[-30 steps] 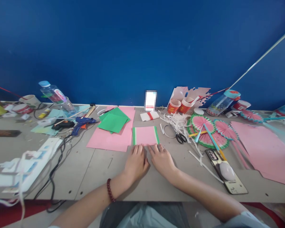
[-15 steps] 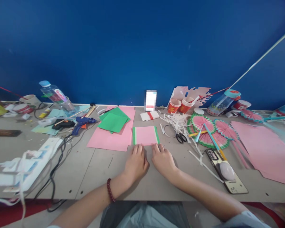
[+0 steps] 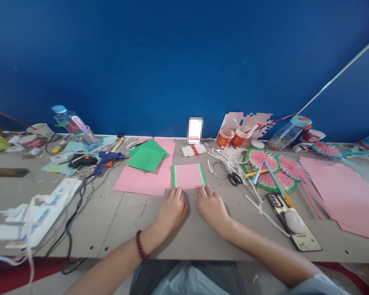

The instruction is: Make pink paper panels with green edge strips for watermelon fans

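A pink sheet of paper [image 3: 188,176] with a green and a pale strip along its left and right sides lies flat on the table in front of me. My left hand [image 3: 173,208] is at its near left corner, fingers pressed together on the edge and thumb tucked under. At the near right corner, my right hand [image 3: 212,208] has its fingers closed on the edge too. The thumbs are mostly hidden beneath the hands. Green paper squares [image 3: 148,155] rest on larger pink paper [image 3: 141,182] to the left.
Scissors [image 3: 234,178] and white paper strips [image 3: 230,157] lie to the right, near paper fans [image 3: 263,160] and a phone [image 3: 307,241]. Red paper cups [image 3: 225,138] stand behind. On the left are a blue glue gun [image 3: 106,160], a plastic bottle [image 3: 75,123] and a power strip [image 3: 53,209].
My left hand has turned slightly, and its thumb has drawn in beneath the fingers. My right hand and the pink sheet have hardly moved.
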`<state>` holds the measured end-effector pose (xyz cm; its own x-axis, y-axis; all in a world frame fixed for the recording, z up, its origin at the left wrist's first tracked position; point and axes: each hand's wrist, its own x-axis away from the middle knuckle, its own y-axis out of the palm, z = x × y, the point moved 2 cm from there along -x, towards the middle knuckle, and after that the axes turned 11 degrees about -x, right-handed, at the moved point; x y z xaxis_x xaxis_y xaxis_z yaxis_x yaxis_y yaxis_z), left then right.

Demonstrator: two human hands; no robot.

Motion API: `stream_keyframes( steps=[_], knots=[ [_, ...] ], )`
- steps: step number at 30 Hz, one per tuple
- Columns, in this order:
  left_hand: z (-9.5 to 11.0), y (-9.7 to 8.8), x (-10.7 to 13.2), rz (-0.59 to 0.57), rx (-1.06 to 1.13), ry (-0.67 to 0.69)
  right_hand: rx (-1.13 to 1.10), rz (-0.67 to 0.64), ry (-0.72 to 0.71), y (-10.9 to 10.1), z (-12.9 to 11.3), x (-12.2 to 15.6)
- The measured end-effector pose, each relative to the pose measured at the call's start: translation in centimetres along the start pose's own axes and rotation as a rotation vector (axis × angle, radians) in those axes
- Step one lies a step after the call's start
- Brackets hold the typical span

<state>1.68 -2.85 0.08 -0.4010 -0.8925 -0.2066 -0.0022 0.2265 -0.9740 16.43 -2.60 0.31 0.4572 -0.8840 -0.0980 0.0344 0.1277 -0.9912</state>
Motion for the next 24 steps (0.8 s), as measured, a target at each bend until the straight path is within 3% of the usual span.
stream_keyframes(
  steps=[8, 13, 18, 24],
  knots=[
    [-0.7, 0.3, 0.0, 0.102, 0.069, 0.007, -0.090, -0.025, 0.001, -0.5, 0.5, -0.5],
    [-3.4, 0.7, -1.4, 0.156, 0.250, -0.046, -0.133, 0.006, -0.015, -0.3, 1.9, -1.1],
    [-5.4, 0.8, -2.5, 0.144, 0.495, 0.000, -0.222, 0.073, 0.011, 0.2, 3.7, -2.0],
    [-5.6, 0.4, -2.5, 0.104, 0.339, 0.150, -0.362, 0.164, -0.010, 0.7, 4.6, -2.4]
  ],
)
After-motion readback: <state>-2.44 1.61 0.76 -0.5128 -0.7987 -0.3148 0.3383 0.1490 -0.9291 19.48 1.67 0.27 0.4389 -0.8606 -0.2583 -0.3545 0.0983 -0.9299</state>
